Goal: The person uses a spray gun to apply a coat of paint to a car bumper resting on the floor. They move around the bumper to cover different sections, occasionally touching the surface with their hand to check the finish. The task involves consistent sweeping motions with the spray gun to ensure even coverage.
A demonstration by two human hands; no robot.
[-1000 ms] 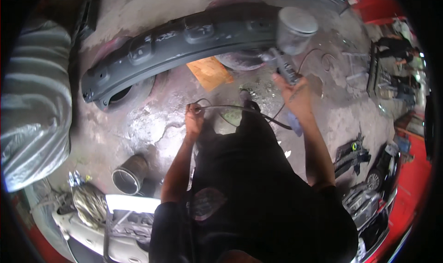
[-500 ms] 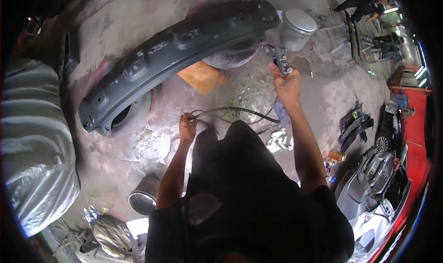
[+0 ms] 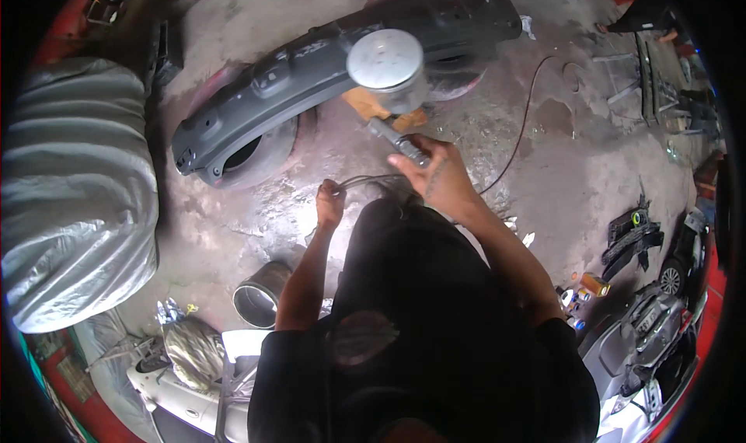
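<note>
Grey metal shows on the spray gun (image 3: pixel 388 135) gripped in the right hand (image 3: pixel 437 176), its silver cup (image 3: pixel 385 61) standing out beyond that hand. The left hand (image 3: pixel 329 202) pinches a thin hose (image 3: pixel 364 180) that runs toward the right. Beyond both hands lies a dark bumper (image 3: pixel 311 66); left of the left forearm sits a round can (image 3: pixel 257 301).

Head-worn left fisheye, facing down, floor (image 3: pixel 575 183) below
</note>
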